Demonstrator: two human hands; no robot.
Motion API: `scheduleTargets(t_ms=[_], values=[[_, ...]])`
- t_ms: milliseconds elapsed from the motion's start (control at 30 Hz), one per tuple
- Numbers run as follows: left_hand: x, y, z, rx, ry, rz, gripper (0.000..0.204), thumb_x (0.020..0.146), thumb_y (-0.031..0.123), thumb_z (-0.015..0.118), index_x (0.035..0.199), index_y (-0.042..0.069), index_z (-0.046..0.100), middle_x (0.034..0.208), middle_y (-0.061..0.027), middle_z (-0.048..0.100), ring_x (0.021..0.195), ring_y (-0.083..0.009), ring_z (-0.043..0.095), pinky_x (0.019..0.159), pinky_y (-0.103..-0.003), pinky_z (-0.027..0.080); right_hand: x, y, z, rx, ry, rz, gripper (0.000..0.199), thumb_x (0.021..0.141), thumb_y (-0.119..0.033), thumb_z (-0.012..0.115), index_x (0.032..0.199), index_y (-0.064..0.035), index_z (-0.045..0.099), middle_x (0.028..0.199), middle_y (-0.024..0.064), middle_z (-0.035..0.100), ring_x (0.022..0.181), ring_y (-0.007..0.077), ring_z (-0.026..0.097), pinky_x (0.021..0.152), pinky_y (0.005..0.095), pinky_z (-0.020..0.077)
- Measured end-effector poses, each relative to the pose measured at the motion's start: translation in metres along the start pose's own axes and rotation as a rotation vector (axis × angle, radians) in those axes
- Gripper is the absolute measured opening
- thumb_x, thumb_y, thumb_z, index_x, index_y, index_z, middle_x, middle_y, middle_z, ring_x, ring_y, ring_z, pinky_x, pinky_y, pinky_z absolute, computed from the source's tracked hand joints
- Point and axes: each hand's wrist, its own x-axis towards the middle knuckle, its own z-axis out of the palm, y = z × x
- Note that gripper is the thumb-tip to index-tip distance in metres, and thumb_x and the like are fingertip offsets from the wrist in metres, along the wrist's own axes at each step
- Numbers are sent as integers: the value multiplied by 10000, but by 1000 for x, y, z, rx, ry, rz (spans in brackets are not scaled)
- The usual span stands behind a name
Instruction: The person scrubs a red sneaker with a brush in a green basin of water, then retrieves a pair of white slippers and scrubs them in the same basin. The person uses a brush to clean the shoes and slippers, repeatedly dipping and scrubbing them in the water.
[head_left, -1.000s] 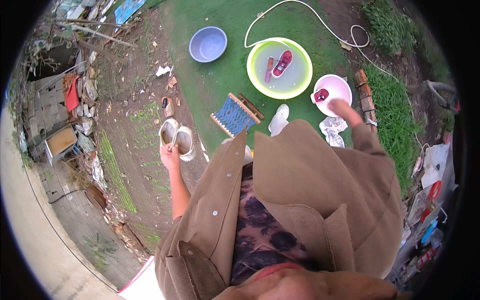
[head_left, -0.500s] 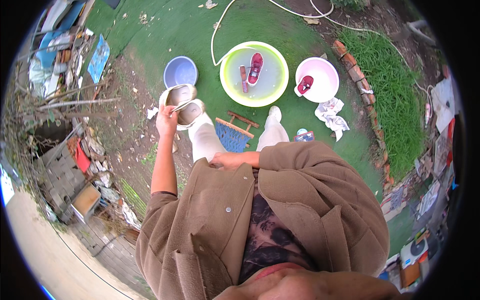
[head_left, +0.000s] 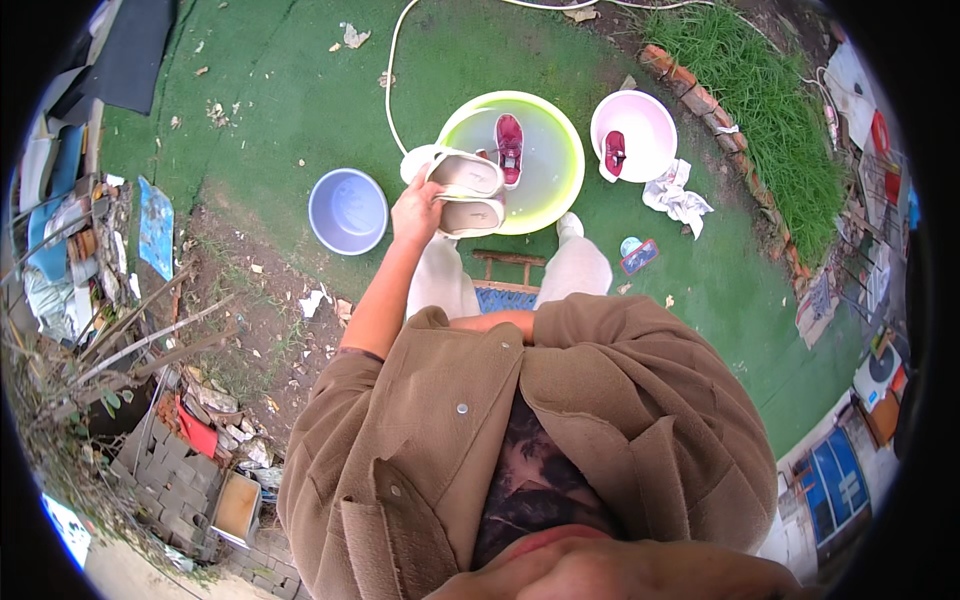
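Left hand [head_left: 417,210] gripping pair of beige shoes [head_left: 466,190] beside yellow-green basin [head_left: 560,190] on green ground.

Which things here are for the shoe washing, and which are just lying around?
In use:
left hand holding the pair of beige shoes
green basin with a red shoe in it
pink basin with another red shoe

Lying about:
empty blue basin
white cloth
white hose
bricks
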Motion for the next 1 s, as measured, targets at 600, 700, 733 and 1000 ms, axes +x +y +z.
scheduleTargets(t_ms=[600, 700, 733, 1000], values=[[3, -97, 210, -267, -193, -211, 194, 736, 38, 689, 918, 106, 686, 1390, -90, 525, 982, -287, 655, 813, -365, 535, -39, 318, -132, -241, 999, 505, 208, 887, -224, 566, 966, -43, 633, 928, 179, 670, 855, 348, 652, 786, 416, 515], [15, -117, 239, -216, -201, -110, 207, 733, 25, 685, 924, 104, 681, 1388, -82, 527, 1015, -307, 637, 836, -382, 530, -41, 341, -175, -201, 1086, 429, 215, 888, -229, 573, 980, -46, 636, 926, 173, 674, 865, 352, 652, 778, 416, 514], [20, -124, 248, -231, -247, -115, 198, 726, 15, 677, 906, 99, 670, 1380, -80, 532, 1039, -325, 619, 859, -393, 522, -40, 346, -192, -204, 1121, 425, 222, 887, -231, 576, 990, -44, 638, 927, 172, 675, 866, 349, 654, 778, 415, 514], [61, -160, 318, 89, -413, 202, 141, 718, 48, 661, 849, 100, 656, 1331, -46, 567, 917, -334, 627, 794, -398, 532, -24, 350, -277, -97, 1241, 287, 288, 903, -210, 601, 1104, -5, 625, 987, 167, 687, 932, 261, 672, 822, 347, 514]])
